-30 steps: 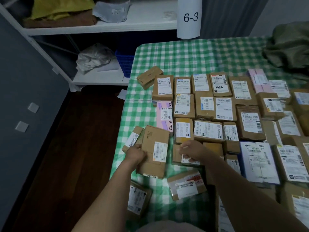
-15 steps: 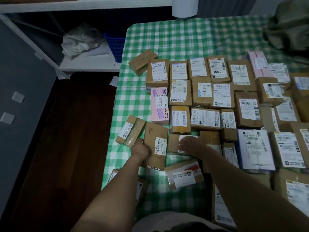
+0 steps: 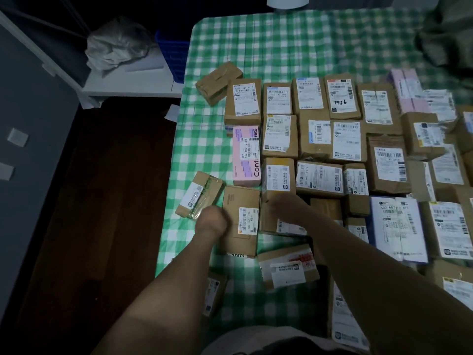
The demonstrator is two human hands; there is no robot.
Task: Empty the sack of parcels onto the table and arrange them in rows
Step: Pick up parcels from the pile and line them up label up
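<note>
Once the flat brown parcel point(image 3: 240, 221) had been slid up to lie just below the pink box point(image 3: 246, 156), extending that row, the left hand point(image 3: 211, 224) stayed at its left edge and the right hand point(image 3: 284, 208) on the neighbouring parcel point(image 3: 266, 221), the fingers of both too blurred to tell.

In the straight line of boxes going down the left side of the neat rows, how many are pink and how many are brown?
Pink: 1, the pink parcel
Brown: 2, the far brown parcel and the near brown parcel
Total: 3
</note>
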